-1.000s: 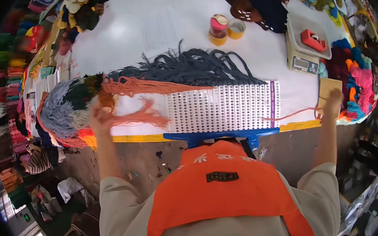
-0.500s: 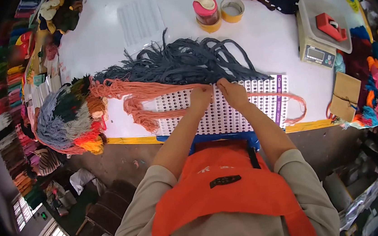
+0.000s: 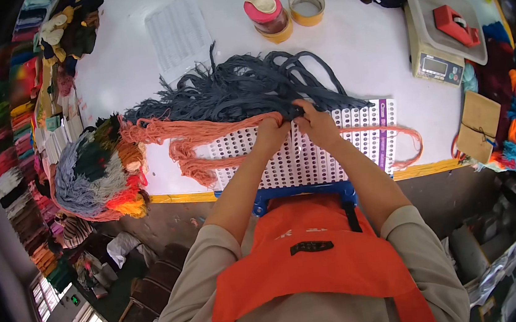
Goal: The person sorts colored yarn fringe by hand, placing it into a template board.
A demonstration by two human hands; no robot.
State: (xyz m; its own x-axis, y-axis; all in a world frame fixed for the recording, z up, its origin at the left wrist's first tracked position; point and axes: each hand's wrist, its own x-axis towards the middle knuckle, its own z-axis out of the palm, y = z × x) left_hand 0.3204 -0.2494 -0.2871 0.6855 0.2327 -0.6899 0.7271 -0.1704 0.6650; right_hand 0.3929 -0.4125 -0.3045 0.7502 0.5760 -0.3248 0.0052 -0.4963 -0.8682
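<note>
A white perforated card (image 3: 356,151) with a purple strip lies at the table's front edge. Salmon-pink yarn (image 3: 205,126) stretches across its left part to my left hand (image 3: 273,135), whose fingers are closed on it. Close beside it, my right hand (image 3: 318,125) pinches at the lower edge of the dark blue-grey yarn (image 3: 245,88), thumb and index finger together. That dark bundle is heaped just behind the card. A thin salmon loop emerges from under my right hand and trails over the card's right end. The exact strands between my fingers are partly hidden.
On the left lies a multicoloured yarn pile (image 3: 94,167). Behind are a printed sheet (image 3: 179,35), a pink-lidded jar (image 3: 267,14) and a tape roll (image 3: 307,8). A scale (image 3: 438,69) carries a tray with a red tape dispenser (image 3: 455,25). A brown notebook (image 3: 479,126) is at right.
My right index finger has reached forward onto the dark yarn, and my hands have turned slightly. The camera view has shifted a little; the card and bundles lie much as before.
</note>
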